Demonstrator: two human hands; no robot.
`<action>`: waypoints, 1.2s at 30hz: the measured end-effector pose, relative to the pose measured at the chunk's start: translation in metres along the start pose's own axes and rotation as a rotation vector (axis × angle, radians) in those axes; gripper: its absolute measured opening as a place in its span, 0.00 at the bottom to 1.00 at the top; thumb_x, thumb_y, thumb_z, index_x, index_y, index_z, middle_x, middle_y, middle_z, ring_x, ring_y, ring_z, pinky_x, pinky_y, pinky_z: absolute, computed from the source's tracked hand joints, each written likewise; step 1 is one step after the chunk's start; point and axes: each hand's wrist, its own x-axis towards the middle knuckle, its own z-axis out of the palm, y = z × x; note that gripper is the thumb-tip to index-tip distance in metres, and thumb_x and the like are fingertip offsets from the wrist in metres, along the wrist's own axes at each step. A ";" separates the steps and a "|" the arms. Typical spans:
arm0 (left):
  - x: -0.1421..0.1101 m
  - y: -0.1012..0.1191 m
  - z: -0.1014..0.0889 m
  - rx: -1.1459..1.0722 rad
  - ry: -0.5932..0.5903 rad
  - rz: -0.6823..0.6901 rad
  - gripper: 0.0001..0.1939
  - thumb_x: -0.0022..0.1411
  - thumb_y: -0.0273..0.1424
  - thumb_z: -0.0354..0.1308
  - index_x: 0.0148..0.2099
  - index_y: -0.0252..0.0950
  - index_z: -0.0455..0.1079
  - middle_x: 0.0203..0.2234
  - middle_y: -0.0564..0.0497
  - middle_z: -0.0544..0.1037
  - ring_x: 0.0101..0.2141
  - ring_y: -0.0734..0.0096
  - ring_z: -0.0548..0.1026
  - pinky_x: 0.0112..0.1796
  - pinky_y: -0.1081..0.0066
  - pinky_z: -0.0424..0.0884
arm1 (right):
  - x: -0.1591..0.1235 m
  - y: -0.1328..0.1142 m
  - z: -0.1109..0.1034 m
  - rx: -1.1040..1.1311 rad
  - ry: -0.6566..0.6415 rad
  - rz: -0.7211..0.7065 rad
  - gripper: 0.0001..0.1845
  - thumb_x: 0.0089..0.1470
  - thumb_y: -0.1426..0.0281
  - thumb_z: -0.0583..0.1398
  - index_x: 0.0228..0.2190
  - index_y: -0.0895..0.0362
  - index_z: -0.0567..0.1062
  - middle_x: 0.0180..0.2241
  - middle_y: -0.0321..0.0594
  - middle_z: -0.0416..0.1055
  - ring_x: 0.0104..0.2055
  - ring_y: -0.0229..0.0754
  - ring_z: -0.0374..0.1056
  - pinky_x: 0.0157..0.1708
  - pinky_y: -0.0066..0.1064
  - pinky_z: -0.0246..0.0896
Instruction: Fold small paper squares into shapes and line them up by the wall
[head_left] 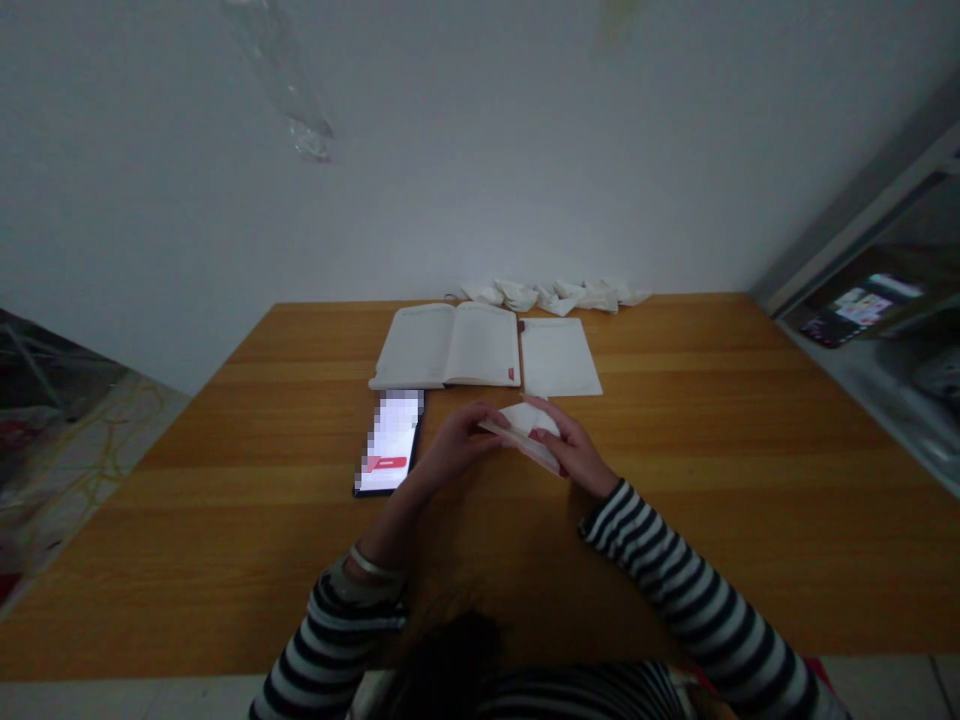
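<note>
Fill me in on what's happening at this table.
A person's left hand and right hand hold a folded white sheet above the table. Beyond it lie an open notebook and a loose page; a lit phone is to the left, and crumpled white pieces line the wall.

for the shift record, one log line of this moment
both hands: on folded white paper | phone: lit, on table | notebook: open

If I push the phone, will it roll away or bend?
The phone probably won't roll or tip, since it lies flat on the table. It looks stiff, with straight edges, and might slide, as the table seems smooth.
</note>
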 end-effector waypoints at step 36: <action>0.000 -0.007 -0.001 0.005 -0.085 -0.160 0.12 0.58 0.38 0.66 0.37 0.33 0.78 0.29 0.48 0.80 0.29 0.69 0.74 0.30 0.72 0.67 | -0.001 0.000 -0.015 0.039 -0.398 -0.003 0.58 0.40 0.61 0.76 0.67 0.47 0.57 0.70 0.47 0.51 0.72 0.58 0.47 0.69 0.58 0.37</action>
